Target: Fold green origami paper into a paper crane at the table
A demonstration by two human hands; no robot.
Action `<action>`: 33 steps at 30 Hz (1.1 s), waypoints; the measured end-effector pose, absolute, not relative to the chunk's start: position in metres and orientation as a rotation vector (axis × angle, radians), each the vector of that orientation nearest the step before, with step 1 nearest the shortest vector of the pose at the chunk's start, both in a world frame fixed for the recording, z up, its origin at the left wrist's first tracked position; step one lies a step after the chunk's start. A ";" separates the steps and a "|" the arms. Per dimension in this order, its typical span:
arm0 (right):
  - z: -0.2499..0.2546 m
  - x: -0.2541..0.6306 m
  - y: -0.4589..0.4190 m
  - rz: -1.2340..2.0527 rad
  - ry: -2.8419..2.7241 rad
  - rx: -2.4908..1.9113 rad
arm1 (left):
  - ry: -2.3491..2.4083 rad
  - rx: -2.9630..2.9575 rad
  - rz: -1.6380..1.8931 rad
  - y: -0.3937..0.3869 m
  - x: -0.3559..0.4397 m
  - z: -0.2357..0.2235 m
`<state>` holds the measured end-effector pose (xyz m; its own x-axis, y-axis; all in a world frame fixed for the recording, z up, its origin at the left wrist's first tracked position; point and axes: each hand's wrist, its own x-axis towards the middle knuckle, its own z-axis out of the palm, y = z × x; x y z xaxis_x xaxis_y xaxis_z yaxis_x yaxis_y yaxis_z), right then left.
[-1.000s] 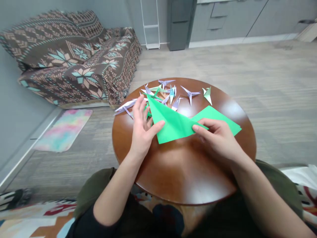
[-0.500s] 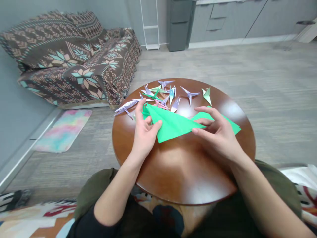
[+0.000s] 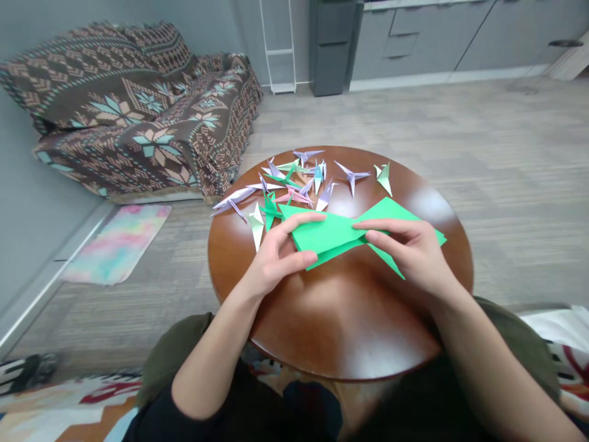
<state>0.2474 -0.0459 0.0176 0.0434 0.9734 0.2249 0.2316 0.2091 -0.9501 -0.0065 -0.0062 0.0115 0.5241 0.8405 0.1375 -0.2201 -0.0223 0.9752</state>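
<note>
A round brown desk spreads beneath the work. Over it, the left hand and right hand are apart, each clamped on one end of a folded green paper stretched between them. Another green sheet (partly hidden) lies behind the right hand. A small pale folded crane sits just beside the left hand.

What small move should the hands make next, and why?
Probably the left hand should align the near edges of the folded green paper: two layers show there, not meeting, while the right hand pinches the other end.
</note>
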 end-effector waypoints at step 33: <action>0.017 0.222 -0.056 1.063 -1.221 -1.202 | 1.215 1.290 1.299 -0.018 0.012 0.007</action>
<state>0.2221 -0.0560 0.0170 0.0776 0.9923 0.0965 0.0412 0.0936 -0.9948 0.0116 -0.0179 0.0069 -0.0395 0.9940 0.1024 0.0361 -0.1010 0.9942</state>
